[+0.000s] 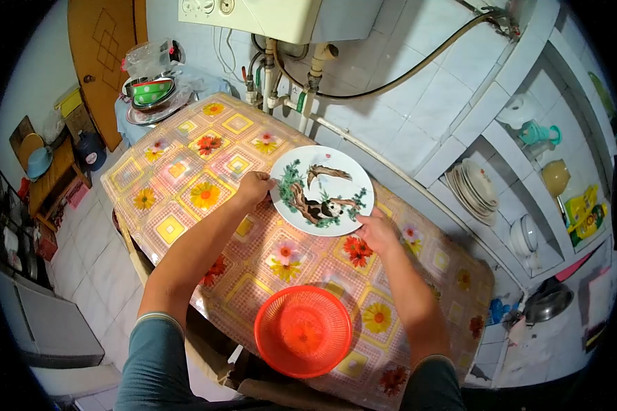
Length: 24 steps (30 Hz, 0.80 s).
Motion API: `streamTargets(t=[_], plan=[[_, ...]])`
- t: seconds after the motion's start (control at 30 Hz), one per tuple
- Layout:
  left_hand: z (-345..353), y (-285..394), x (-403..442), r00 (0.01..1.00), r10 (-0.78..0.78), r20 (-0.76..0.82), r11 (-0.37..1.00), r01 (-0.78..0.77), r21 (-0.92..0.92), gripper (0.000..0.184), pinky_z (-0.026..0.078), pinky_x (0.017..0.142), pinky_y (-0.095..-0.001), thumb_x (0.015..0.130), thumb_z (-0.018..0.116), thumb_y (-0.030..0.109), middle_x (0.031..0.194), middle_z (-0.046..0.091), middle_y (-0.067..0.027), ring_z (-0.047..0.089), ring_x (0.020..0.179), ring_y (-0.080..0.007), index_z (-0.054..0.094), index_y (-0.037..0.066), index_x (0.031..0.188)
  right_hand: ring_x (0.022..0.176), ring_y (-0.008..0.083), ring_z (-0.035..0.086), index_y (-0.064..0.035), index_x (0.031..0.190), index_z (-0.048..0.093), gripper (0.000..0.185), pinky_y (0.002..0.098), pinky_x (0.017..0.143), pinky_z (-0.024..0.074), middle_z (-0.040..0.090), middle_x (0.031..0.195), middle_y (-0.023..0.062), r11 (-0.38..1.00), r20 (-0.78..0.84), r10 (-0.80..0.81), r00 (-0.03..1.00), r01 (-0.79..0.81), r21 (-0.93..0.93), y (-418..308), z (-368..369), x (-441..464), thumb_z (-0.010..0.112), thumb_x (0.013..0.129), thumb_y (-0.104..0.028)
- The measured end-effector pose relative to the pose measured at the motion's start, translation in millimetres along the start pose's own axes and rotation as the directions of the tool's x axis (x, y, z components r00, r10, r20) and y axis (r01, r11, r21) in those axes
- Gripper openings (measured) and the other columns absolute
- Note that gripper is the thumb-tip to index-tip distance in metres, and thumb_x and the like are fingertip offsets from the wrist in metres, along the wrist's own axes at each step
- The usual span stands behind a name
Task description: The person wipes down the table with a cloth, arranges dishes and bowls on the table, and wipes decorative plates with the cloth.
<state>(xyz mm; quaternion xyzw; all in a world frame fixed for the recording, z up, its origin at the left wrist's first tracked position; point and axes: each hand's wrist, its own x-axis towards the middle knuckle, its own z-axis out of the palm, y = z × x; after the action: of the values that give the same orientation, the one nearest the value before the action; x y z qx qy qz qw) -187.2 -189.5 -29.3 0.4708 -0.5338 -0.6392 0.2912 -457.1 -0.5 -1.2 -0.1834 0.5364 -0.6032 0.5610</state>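
Observation:
A large white plate (301, 214) painted with a panda, branches and green leaves is held over the far half of the table. My left hand (256, 188) grips its left rim, fingers closed on the edge. On the lower right rim, my right hand (377, 229) holds it with the thumb on the upper face. Whether the plate's underside touches the tablecloth is hidden. Closer to me, a red plastic basket (303, 299) with slotted walls stands upright near the table's front edge, apart from both hands.
A flowered plastic cloth covers the table (175, 147). Bowls (152, 91) and bags sit on a side surface at the back left. Pipes (308, 96) run down the wall beneath a water heater (253, 17). Shelves on the right hold stacked plates (472, 190) and a metal pot (548, 301).

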Motion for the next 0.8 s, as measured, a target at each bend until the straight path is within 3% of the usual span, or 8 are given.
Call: streamTargets(t=[0.1,0.2,0.27,0.4,0.47,0.57,0.7,0.8], plan=[[-1,-4,1,1.0,0.017,-0.013,1.0,-0.017,0.024,0.018,0.056,0.061,-0.0323,0.091,0.061,0.009,0.081,0.068,-0.0106,0.066,0.069,-0.0181,0.067,-0.007,0.095,0.104,0.0253,0.062,-0.0023,0.127,0.049,0.042,0.0408,0.091,0.0528,0.061,0.118,0.0118,1.0,0.03,-0.008,1.0,0.008,-0.023,3,-3,5,0.052,0.086,0.009],[-3,-4,5,0.999,0.051,0.006,0.994,-0.051,0.094,0.017,0.055,0.06,-0.0323,0.091,0.061,0.01,0.081,0.068,-0.0101,0.065,0.065,-0.0177,0.068,-0.006,0.092,0.095,0.0241,0.065,-0.0028,0.119,0.054,0.035,0.0391,0.082,0.0557,0.063,0.112,0.0107,0.997,0.011,0.015,1.0,-0.014,-0.074,2,-4,8,0.056,0.085,0.005],[-5,1,2,0.999,0.043,0.025,0.975,-0.047,0.215,0.017,0.055,0.059,-0.0321,0.091,0.06,0.01,0.082,0.068,-0.0098,0.064,0.063,-0.0175,0.068,-0.005,0.091,0.087,0.0207,0.066,-0.0032,0.113,0.057,0.029,0.0339,0.073,0.0564,0.066,0.105,0.0088,0.964,-0.094,0.041,0.995,-0.065,-0.258,2,-6,12,0.061,0.084,0.002],[-4,-2,5,0.999,0.029,0.035,0.987,-0.034,0.157,0.017,0.054,0.057,-0.0314,0.091,0.061,0.01,0.08,0.068,-0.0102,0.064,0.063,-0.0174,0.068,-0.005,0.092,0.08,0.0167,0.065,-0.0041,0.107,0.059,0.025,0.0286,0.062,0.0543,0.067,0.099,0.0071,0.939,-0.179,0.026,0.983,-0.086,-0.334,2,-2,11,0.065,0.083,-0.001],[-4,-5,7,0.999,0.04,0.022,0.99,-0.043,0.137,0.018,0.054,0.057,-0.0312,0.091,0.06,0.011,0.079,0.068,-0.0107,0.064,0.063,-0.0173,0.067,-0.006,0.093,0.073,0.0139,0.063,-0.0048,0.103,0.06,0.022,0.0271,0.055,0.0519,0.067,0.093,0.0057,0.869,-0.196,-0.048,0.979,-0.056,-0.492,1,0,9,0.068,0.082,-0.002],[3,6,-5,1.0,0.008,-0.005,1.0,-0.008,-0.002,0.018,0.056,0.058,-0.031,0.092,0.059,0.01,0.08,0.068,-0.0113,0.065,0.064,-0.018,0.066,-0.007,0.094,0.069,0.0122,0.061,-0.0056,0.1,0.06,0.018,0.0254,0.051,0.0495,0.066,0.089,0.005,0.88,-0.217,-0.075,0.973,-0.038,-0.473,1,-2,5,0.067,0.083,-0.003],[1,7,-3,0.998,0.055,0.044,0.995,-0.058,0.084,0.017,0.058,0.062,-0.0326,0.092,0.058,0.008,0.084,0.068,-0.0122,0.067,0.068,-0.0199,0.065,-0.007,0.095,0.068,0.0111,0.06,-0.0059,0.099,0.06,0.017,0.0246,0.052,0.0484,0.066,0.088,0.0045,0.909,-0.188,-0.115,0.975,0.027,-0.416,-1,-2,2,0.067,0.083,-0.004],[6,-1,5,0.998,0.038,0.057,0.999,-0.036,-0.029,0.017,0.058,0.063,-0.0324,0.092,0.059,0.008,0.085,0.068,-0.0124,0.067,0.07,-0.02,0.065,-0.007,0.097,0.068,0.0106,0.06,-0.0058,0.1,0.059,0.017,0.0237,0.053,0.0475,0.066,0.089,0.0042,0.918,-0.19,-0.147,0.971,0.063,-0.391,-5,0,-2,0.066,0.084,-0.005]])
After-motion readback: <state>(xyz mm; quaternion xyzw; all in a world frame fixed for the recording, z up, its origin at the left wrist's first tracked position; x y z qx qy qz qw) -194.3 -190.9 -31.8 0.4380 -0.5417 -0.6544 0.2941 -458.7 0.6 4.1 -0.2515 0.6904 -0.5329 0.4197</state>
